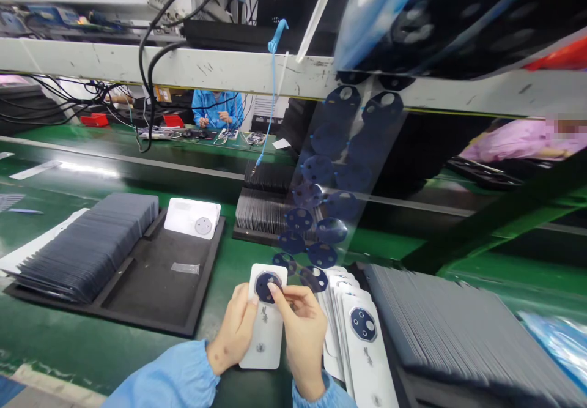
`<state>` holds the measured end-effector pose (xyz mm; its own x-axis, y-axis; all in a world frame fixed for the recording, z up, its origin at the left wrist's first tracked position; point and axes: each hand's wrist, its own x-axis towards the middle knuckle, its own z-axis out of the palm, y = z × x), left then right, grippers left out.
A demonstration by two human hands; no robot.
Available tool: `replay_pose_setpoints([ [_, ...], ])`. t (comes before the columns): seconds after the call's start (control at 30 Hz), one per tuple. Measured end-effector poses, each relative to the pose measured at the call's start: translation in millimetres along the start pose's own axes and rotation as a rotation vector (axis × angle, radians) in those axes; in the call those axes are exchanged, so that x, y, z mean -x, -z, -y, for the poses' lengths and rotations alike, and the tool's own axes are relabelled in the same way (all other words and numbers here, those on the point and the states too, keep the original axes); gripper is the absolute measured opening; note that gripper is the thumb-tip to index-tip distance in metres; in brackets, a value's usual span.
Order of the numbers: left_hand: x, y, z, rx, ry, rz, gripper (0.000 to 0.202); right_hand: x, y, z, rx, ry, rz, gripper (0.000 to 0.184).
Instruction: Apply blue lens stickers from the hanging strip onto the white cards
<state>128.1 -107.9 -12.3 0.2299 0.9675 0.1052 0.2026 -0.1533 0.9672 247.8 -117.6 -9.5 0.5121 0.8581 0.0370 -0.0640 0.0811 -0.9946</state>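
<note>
Pressing a dark round sticker (265,287) onto a white cover (265,328), both hands gripping.

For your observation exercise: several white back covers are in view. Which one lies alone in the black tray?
The white cover at the black tray's far end; the others are in the hands or stacked at right.

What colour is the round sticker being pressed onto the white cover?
Dark blue round sticker, seen in the head view.
</note>
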Motion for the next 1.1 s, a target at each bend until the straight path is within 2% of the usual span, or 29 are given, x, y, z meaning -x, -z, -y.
replay_pose_setpoints([
  [0.63,-1.0,1.0,2.3,-0.025,-0.016,-0.009,0.038,2.5,-3.3,3.7,0.048,0.017,-0.012,0.030],
  [0.77,-1.2,0.9,0.8,-0.014,-0.005,0.011,0.039,4.8,-4.3,6.8,0.091,0.058,-0.009,0.027],
  [0.87,-1.4,1.1,0.8,0.001,0.006,0.010,0.037,8.0,-4.6,6.6,0.151,0.178,-0.010,0.021],
  [1.03,-0.1,0.1,2.7,0.010,0.003,-0.028,0.033,14.9,-7.6,0.3,0.429,0.652,-0.091,0.004],
  [1.1,0.6,-0.4,3.9,0.039,0.006,-0.042,0.033,16.3,-10.4,-0.6,0.509,0.726,-0.163,0.005],
])
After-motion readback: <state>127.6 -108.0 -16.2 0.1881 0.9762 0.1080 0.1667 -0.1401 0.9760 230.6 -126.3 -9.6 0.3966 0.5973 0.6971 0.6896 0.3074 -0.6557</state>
